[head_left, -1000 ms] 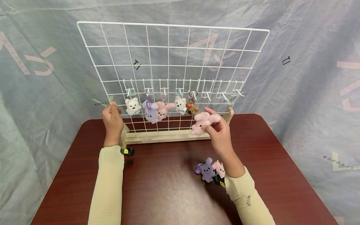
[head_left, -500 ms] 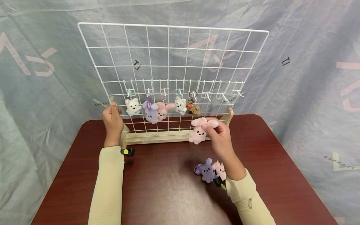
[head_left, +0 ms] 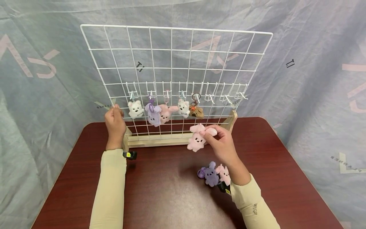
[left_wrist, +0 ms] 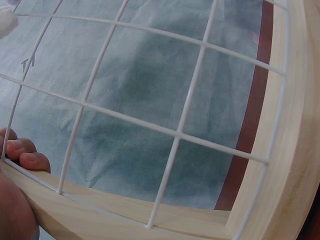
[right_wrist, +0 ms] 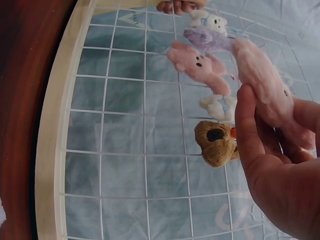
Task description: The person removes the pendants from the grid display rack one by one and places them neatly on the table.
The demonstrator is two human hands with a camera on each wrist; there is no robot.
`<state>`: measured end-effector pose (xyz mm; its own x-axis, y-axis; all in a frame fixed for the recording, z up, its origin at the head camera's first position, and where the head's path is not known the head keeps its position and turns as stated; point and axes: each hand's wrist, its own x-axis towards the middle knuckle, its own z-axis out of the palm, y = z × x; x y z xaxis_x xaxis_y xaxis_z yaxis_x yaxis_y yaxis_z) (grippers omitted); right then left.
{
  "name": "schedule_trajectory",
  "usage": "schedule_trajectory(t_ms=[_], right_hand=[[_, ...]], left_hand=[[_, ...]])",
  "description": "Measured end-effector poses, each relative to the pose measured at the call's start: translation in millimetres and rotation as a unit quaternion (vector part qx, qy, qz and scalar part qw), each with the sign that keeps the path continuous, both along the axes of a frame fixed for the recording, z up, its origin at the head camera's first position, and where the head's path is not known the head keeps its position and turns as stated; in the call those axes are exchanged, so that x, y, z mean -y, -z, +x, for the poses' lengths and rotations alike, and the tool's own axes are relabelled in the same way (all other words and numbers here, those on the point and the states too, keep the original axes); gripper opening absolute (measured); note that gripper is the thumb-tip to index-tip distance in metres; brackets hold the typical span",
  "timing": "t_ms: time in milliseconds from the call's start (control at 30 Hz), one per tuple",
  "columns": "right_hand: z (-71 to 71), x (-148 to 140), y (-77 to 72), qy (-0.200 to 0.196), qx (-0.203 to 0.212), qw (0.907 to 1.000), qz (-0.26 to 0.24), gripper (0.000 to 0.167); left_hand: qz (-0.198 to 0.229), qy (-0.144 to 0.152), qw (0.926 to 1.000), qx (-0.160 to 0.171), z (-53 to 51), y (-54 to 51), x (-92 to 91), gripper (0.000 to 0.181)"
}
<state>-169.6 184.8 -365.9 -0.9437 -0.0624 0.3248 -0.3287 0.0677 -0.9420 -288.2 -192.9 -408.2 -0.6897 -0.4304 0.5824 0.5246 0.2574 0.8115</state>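
Pink bunny plush (head_left: 196,142) is pinched at its head and ear between the thumb and fingers of the right hand (head_left: 223,143), held out in front of the wire grid (head_left: 171,28), just below the brown animal plush (head_left: 196,113). Probably gripped up there so the face and body aren't squashed. The grid's left edge is gripped by the left hand (head_left: 115,119), likely just so the thing doesn't get shoved around. The hanging plushies look to be spaced one per hook so each can be seen, though the lilac bunny (head_left: 153,115) is overlapped with its pink neighbour (head_left: 165,115) anyway.

As for the angles: the left fingers are mostly hidden from the head view, but in the left wrist view they're seen curled behind the wires. A dark oval nose on the brown one and a blue ribbon on a white bear (right_wrist: 220,106) are picked up better from the right wrist. The purple bunny (head_left: 211,175) and another pink plush (head_left: 224,176) lying on the table (head_left: 160,190) are clearly shown only from the head.
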Motion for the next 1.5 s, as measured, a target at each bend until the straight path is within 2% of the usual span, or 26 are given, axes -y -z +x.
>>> schedule_trajectory(t_ms=[333, 500, 667, 833, 1133, 1300, 1500], right_hand=[[-0.3, -2, 5.1, -0.021, 0.002, 0.9992, 0.034, 0.008], [-1.1, -2, 6.4, -0.038, 0.003, 0.9983, 0.044, 0.007], [-1.6, -2, 6.7, -0.072, 0.019, 0.9961, 0.046, 0.007], [-3.3, -2, 8.5, -0.083, 0.028, 0.9933, 0.075, 0.008], [-4.7, -2, 13.0, -0.128, 0.074, 0.9795, 0.137, 0.015], [-3.2, -2, 10.9, -0.156, 0.109, 0.9686, 0.16, 0.015], [-3.7, -3, 13.8, -0.171, 0.13, 0.954, 0.209, 0.017]], left_hand=[[0.006, 0.009, 0.9999, -0.01, -0.8, 1.5, 0.6, 0.052], [0.004, 0.006, 0.9999, -0.011, -1.7, 0.7, 0.1, 0.052], [0.009, 0.0, 0.9999, -0.011, -2.7, 1.1, 0.6, 0.051], [0.013, -0.007, 0.9998, -0.015, -2.4, 0.5, -0.3, 0.051], [0.006, 0.001, 0.9998, -0.019, -0.7, 2.2, 0.1, 0.052], [0.006, 0.001, 0.9999, -0.014, -2.0, 1.4, -0.4, 0.052], [0.013, 0.007, 0.9997, -0.018, -2.3, 0.5, -0.7, 0.052]])
